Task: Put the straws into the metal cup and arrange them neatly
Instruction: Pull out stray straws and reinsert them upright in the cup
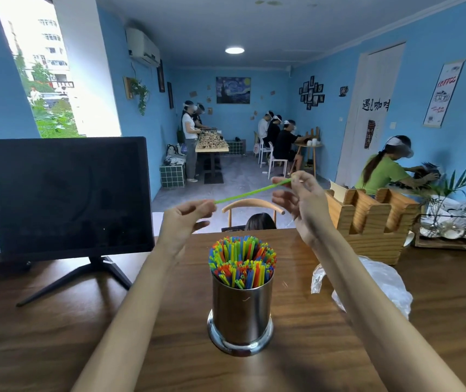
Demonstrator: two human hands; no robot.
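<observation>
Left hand [186, 219] & right hand [296, 193] each pinch one end of a green straw [251, 192], held above the metal cup [241, 312]. Cup stands upright on wooden table [56, 335], packed w/ colored straws [242, 261].

We read black brush characters "遇咖啡" on the white door curtain [374, 106]; the red lettering on the hanging scroll [443, 93] stays illegible.

A shiny metal cup [241, 312] stands upright on the wooden counter [56, 335], its wider base ring flat on the wood. It is packed with straws [242, 261] in green, blue, red, orange and yellow, standing on end and fanning out a little above the rim. Above and behind the cup, a single green straw [251, 191] is held nearly level, its right end higher, pinched at each end by fingers [208, 207].
</observation>
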